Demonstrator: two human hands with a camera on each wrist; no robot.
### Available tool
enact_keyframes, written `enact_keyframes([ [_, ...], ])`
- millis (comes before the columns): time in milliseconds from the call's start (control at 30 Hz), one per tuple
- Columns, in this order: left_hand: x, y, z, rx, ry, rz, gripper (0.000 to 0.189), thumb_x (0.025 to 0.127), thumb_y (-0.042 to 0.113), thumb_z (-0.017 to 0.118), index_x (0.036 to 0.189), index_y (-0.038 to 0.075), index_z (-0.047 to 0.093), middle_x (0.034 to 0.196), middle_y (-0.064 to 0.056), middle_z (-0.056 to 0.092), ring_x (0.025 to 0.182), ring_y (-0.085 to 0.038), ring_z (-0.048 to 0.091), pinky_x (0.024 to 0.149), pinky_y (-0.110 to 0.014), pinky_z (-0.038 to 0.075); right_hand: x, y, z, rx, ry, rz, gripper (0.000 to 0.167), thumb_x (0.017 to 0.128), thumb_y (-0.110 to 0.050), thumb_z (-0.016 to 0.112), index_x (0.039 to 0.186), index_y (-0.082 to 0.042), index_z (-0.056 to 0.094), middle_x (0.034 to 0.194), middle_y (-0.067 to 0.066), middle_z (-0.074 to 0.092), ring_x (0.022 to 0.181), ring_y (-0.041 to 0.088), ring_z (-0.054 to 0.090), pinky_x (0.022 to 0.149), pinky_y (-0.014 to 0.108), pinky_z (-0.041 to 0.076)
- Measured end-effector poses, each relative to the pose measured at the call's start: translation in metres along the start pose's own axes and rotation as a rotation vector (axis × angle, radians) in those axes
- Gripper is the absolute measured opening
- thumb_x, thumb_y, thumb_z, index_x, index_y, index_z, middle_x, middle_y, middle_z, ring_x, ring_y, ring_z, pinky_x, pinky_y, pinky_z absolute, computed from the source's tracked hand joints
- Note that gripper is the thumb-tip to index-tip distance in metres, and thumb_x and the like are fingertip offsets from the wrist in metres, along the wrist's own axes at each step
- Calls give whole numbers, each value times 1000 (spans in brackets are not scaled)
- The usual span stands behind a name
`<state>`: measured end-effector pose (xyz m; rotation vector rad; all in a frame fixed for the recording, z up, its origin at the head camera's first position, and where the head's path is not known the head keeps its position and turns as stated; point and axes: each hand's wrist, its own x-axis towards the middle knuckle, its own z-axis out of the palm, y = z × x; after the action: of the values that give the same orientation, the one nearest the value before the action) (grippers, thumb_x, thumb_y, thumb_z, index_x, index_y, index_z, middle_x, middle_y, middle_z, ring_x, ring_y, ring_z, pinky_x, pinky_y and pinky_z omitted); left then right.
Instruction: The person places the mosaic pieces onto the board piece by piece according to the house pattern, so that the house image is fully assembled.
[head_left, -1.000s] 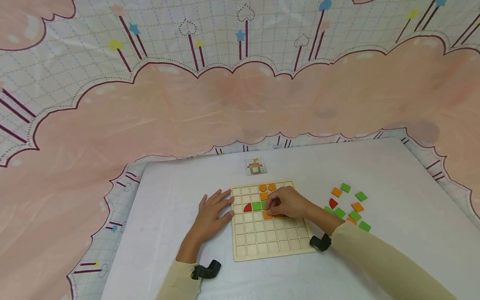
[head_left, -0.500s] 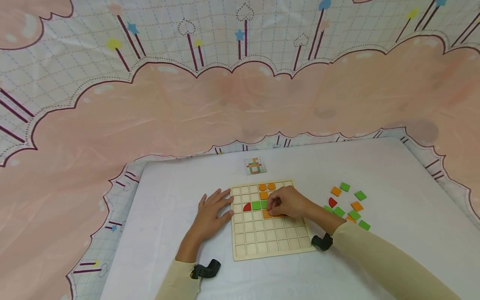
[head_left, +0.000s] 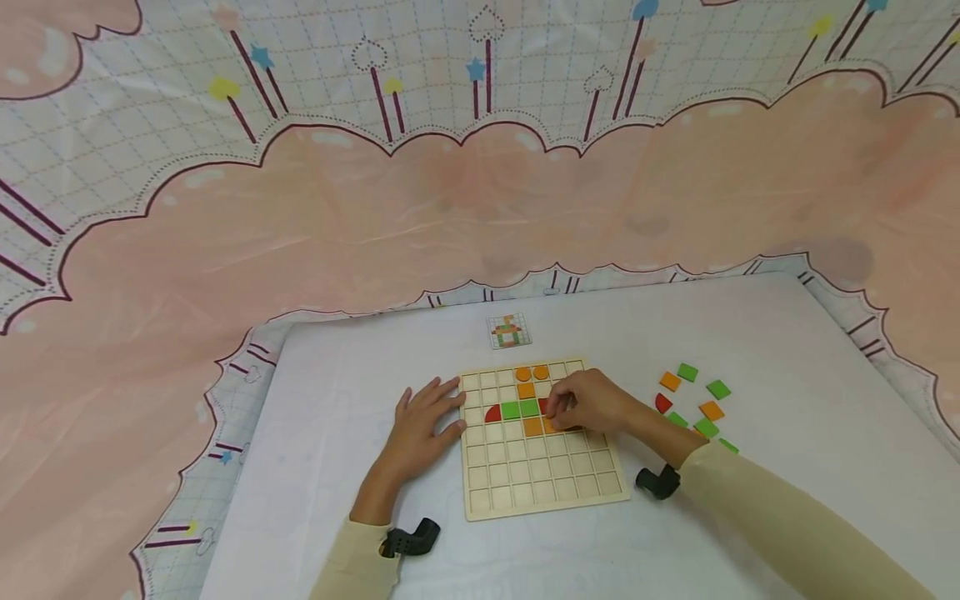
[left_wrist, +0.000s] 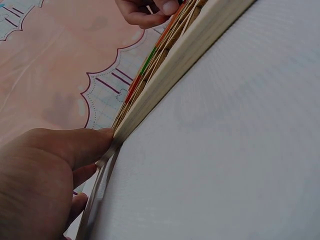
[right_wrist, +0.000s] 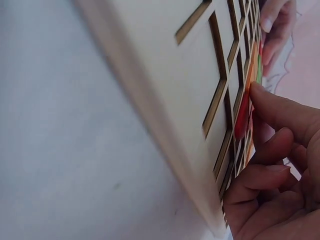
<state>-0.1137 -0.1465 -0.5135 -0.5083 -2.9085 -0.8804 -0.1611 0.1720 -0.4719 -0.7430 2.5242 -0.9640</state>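
In the head view a pale square grid board [head_left: 543, 492] lies on the table. Set in it are orange discs [head_left: 522, 375], orange squares [head_left: 526, 390], green squares [head_left: 511, 410] and a red quarter-round piece [head_left: 492, 413]. My left hand [head_left: 427, 425] lies flat at the board's left edge, fingers spread; its thumb [left_wrist: 90, 142] touches the edge in the left wrist view. My right hand [head_left: 588, 400] is over the board with curled fingers. In the right wrist view its fingertips are right at a red piece [right_wrist: 242, 117]; I cannot tell whether they pinch it.
Several loose green, orange and red pieces lie right of the board, among them a green square [head_left: 718, 389] and an orange square [head_left: 712, 411]. A small pattern card [head_left: 508, 331] lies behind the board on the white table [head_left: 360, 367]. A printed curtain hangs behind.
My right hand has shifted slightly right across the board, uncovering more of the green square and some red beside it. My left hand stays where it was.
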Motion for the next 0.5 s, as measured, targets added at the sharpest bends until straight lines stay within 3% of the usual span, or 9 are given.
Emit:
enact_keyframes([
  [500,0,-1,2,4,7,1,47,96,31,68,140,17,63,160,1,46,155,-30,30,124,-65,8,-17,23,-24,53,-9,59,8,85,-21,83,87,-22,75,78,-6,65,80,17,57,69,27,48],
])
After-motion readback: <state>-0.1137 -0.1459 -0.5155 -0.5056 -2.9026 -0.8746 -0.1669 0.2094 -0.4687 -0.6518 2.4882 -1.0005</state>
